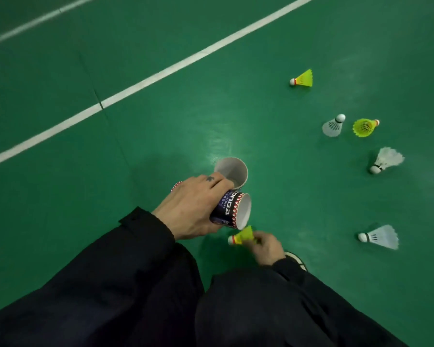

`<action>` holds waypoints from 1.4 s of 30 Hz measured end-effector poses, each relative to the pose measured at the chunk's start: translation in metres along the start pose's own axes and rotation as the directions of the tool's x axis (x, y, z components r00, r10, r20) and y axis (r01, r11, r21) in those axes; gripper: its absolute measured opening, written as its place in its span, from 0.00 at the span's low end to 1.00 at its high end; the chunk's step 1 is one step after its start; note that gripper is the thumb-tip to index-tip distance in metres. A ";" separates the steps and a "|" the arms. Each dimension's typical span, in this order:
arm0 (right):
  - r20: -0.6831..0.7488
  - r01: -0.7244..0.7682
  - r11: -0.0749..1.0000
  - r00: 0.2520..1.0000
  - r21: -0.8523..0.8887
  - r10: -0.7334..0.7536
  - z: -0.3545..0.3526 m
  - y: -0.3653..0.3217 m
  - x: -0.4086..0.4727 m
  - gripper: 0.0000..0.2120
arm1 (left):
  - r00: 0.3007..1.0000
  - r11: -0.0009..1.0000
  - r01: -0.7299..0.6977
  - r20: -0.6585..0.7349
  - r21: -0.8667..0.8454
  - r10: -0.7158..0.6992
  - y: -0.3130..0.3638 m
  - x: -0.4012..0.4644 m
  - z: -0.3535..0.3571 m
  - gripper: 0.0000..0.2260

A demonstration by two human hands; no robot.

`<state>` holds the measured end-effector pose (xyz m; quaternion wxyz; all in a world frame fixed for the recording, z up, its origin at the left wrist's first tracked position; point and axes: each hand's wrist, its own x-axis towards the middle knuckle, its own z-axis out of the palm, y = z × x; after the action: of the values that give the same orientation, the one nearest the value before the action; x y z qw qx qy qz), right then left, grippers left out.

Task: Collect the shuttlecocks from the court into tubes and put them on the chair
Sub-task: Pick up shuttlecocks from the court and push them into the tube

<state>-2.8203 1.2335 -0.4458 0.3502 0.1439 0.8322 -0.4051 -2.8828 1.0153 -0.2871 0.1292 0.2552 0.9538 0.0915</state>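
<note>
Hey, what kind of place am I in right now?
Most likely an indoor badminton court: green sports flooring with a white boundary line, and shuttlecocks scattered on it, such as a yellow shuttlecock.

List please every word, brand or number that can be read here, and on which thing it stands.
"ONGA": white letters on the dark tube held in the left hand; the start is hidden by the fingers.
Smaller line beside it on the same tube: too small to read.
Shuttlecocks, court floor: no text visible.

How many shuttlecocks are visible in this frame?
6. A yellow one in the right hand; on the floor, a far yellow, white beside yellow, and two white. Tube contents are hidden.
</note>
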 end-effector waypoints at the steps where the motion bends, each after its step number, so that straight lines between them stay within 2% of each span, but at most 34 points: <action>1: -0.163 0.082 0.995 0.984 0.054 -0.072 -0.015 -0.007 -0.005 0.09 | 1.000 1.000 -0.012 0.016 0.017 0.011 0.001 0.003 0.001 0.30; 2: -0.347 0.178 0.977 0.929 0.114 -0.129 -0.034 -0.017 -0.014 0.06 | 0.999 1.000 -0.005 0.038 0.008 0.005 0.002 0.007 0.000 0.28; 3: -0.511 0.294 0.943 0.842 0.159 -0.176 -0.055 -0.027 -0.025 0.05 | 0.998 0.999 0.018 0.063 -0.030 -0.016 0.004 0.010 -0.002 0.27; 4: -0.624 0.411 0.894 0.750 0.180 -0.219 -0.075 -0.038 -0.037 0.05 | 0.995 0.995 0.050 0.089 -0.089 -0.042 0.006 0.014 -0.003 0.27; 5: -0.676 0.509 0.844 0.683 0.167 -0.278 -0.093 -0.048 -0.049 0.04 | 0.992 0.984 0.085 0.102 -0.155 -0.070 0.008 0.018 -0.005 0.28; 7: -0.653 0.623 0.781 0.606 0.036 -0.453 -0.116 -0.066 -0.071 0.05 | 0.992 0.963 0.111 0.079 -0.245 -0.094 0.011 0.028 -0.006 0.31; 9: -0.510 0.654 0.737 0.581 -0.170 -0.634 -0.127 -0.076 -0.082 0.07 | 0.996 0.948 0.092 0.020 -0.306 -0.091 0.017 0.040 -0.007 0.32; 10: -0.402 0.646 0.709 0.592 -0.281 -0.699 -0.132 -0.080 -0.084 0.09 | 0.996 0.943 0.080 -0.007 -0.324 -0.087 0.021 0.046 -0.007 0.31; 11: -0.275 0.630 0.692 0.637 -0.353 -0.720 -0.137 -0.086 -0.085 0.11 | 0.997 0.943 0.066 -0.025 -0.325 -0.078 0.026 0.052 -0.008 0.31; 13: -0.070 0.586 0.709 0.749 -0.392 -0.658 -0.148 -0.097 -0.090 0.20 | 0.998 0.956 0.029 -0.043 -0.290 -0.043 0.038 0.065 -0.012 0.31; 14: -0.034 0.572 0.726 0.776 -0.381 -0.630 -0.153 -0.102 -0.096 0.24 | 0.999 0.960 0.013 -0.047 -0.279 -0.027 0.045 0.071 -0.014 0.31; 16: -0.065 0.546 0.778 0.805 -0.311 -0.590 -0.166 -0.106 -0.106 0.24 | 0.999 0.960 -0.019 -0.051 -0.280 0.004 0.058 0.083 -0.019 0.32; 20: -0.134 0.522 0.836 0.828 -0.172 -0.545 -0.188 -0.099 -0.122 0.15 | 0.994 0.948 -0.096 -0.083 -0.303 0.074 0.082 0.107 -0.027 0.34; 22: -0.215 0.535 0.845 0.825 -0.004 -0.523 -0.199 -0.093 -0.126 0.13 | 0.991 0.941 -0.122 -0.097 -0.316 0.095 0.091 0.122 -0.027 0.35; 25: -0.390 0.520 0.820 0.825 0.241 -0.409 -0.225 -0.083 -0.114 0.11 | 0.992 0.939 -0.095 -0.113 -0.332 0.061 0.096 0.152 -0.024 0.34; 28: -0.492 0.470 0.822 0.825 0.322 -0.279 -0.259 -0.069 -0.077 0.08 | 0.996 0.928 -0.030 -0.093 -0.370 -0.005 0.096 0.187 -0.019 0.36; 32: -0.566 0.305 0.916 0.817 0.261 -0.110 -0.305 -0.047 0.006 0.08 | 0.996 0.912 0.039 -0.054 -0.409 -0.067 0.093 0.240 -0.014 0.36; 36: -0.611 0.132 0.989 0.789 0.069 -0.062 -0.353 -0.030 0.107 0.12 | 0.994 0.895 0.063 -0.051 -0.441 -0.095 0.083 0.299 -0.010 0.34; 40: -0.561 -0.074 0.983 0.827 -0.170 -0.035 -0.394 -0.008 0.206 0.23 | 0.991 0.898 0.060 -0.080 -0.436 -0.104 0.063 0.349 -0.007 0.33; 42: -0.505 -0.205 0.923 0.863 -0.324 0.014 -0.408 0.005 0.244 0.22 | 0.989 0.908 0.073 -0.090 -0.413 -0.120 0.050 0.367 -0.007 0.34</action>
<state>-3.1819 1.5426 -0.4455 0.1695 0.2225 0.9447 -0.1709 -3.1687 1.2443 -0.3416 0.1298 0.1697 0.9309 0.2963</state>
